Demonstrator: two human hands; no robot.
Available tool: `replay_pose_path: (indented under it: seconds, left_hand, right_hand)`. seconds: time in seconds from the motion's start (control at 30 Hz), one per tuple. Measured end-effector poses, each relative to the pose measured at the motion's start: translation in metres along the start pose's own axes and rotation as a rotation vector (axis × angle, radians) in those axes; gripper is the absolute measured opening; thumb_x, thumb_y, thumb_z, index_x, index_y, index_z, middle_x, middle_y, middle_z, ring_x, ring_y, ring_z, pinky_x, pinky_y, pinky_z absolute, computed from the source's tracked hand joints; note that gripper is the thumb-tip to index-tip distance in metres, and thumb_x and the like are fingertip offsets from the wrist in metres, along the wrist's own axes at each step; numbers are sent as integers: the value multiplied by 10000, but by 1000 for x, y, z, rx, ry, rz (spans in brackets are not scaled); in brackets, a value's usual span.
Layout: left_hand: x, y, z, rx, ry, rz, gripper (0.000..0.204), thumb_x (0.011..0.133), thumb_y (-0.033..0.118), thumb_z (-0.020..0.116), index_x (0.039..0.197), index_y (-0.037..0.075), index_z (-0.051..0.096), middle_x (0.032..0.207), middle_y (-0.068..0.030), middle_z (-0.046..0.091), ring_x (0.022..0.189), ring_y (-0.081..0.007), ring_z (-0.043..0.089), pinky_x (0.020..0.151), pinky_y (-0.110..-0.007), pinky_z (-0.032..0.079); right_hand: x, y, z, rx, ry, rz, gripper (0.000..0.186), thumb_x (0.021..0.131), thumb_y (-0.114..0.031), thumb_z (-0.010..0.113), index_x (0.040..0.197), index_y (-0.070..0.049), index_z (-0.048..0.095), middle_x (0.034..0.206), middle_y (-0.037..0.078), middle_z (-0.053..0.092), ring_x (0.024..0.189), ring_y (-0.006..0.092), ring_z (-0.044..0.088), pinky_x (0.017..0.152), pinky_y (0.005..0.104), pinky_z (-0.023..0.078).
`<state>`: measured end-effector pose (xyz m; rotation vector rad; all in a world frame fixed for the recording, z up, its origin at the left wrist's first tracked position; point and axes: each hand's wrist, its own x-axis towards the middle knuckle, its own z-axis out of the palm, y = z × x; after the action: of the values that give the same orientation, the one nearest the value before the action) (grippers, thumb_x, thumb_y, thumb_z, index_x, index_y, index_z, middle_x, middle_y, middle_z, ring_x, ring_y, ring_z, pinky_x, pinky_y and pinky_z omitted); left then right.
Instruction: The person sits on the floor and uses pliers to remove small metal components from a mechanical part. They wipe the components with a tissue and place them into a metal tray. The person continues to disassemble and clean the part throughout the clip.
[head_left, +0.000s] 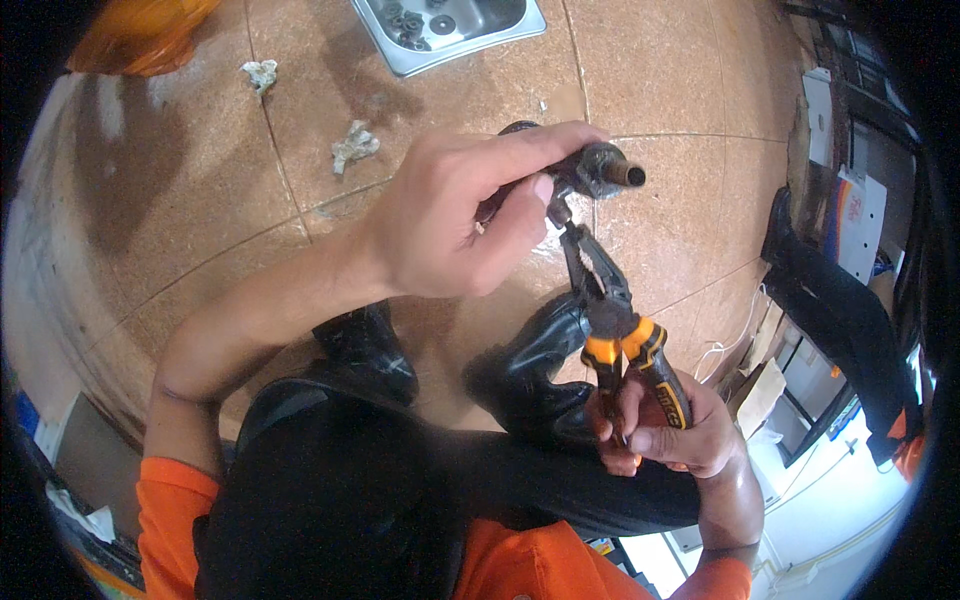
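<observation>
Two hands are in view, each occupied. The left hand (440,220) is closed around one dark metal fitting (602,168), thumb and index finger pinching its body; a brass-coloured tube end projects beyond the fingertips, to the hand's right. The right hand (690,425) has its fingers curled around the two orange-and-black handles of one pair of combination pliers (612,315). The pliers point up and away from that hand, their tips meeting a short stub on the fitting's underside, just beside the left thumb. Whether the tips grip the stub cannot be determined.

One metal tray (470,54) lies beyond the left hand, partly cut off by the view. It contains several dark rings (410,25); overlap prevents an exact count. Two crumpled white scraps, one nearer (354,146) and one farther (261,75), lie on the tiled floor (680,80) beyond the left forearm. Two black boots (535,370) stand below the left hand. One other person's dark-trousered leg (840,300) is well to the right of both hands.
</observation>
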<state>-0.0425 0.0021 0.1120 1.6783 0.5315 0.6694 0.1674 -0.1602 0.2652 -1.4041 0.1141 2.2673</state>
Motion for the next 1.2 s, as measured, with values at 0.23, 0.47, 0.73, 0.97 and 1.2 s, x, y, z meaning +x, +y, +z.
replay_pose_path:
  seconds: [0.23,0.47,0.73,0.97,1.2]
  left_hand:
    - [-7,-6,-4,-183,17,208,468,908,207,440,1209,-121,586,1191,-226,655,1019,-249,679,898,-322,519]
    - [-9,-2,5,-382,118,51,506,894,293,507,1169,-121,605,1231,-213,639,1037,-245,658,922,-333,509]
    - [-12,-15,5,-367,49,-84,446,905,217,503,1208,-90,614,1127,-162,687,993,-186,669,890,-307,516]
    - [-10,-13,9,-366,-38,-138,424,919,174,486,1229,-91,604,1086,-146,700,950,-167,676,848,-282,527]
    - [-16,-22,16,-449,104,-50,460,902,205,510,1234,-101,597,1117,-170,690,1011,-200,664,906,-315,511]
  right_hand:
    - [-2,19,-4,322,-369,32,109,878,-29,623,959,-19,551,1022,211,493,740,187,502,653,298,433]
    - [0,22,6,481,-423,24,133,846,-26,634,952,-14,554,1002,231,483,736,183,477,648,304,427]
    - [-12,-12,29,-753,165,-87,233,814,7,633,1036,-14,568,1023,97,586,854,179,601,707,334,483]
    - [-14,-11,33,-1455,410,-145,501,691,-19,644,1169,-18,496,1073,204,530,909,399,617,769,448,504]
    - [-6,6,6,338,-210,38,358,708,104,568,1053,16,533,1057,241,515,764,242,571,626,374,455]
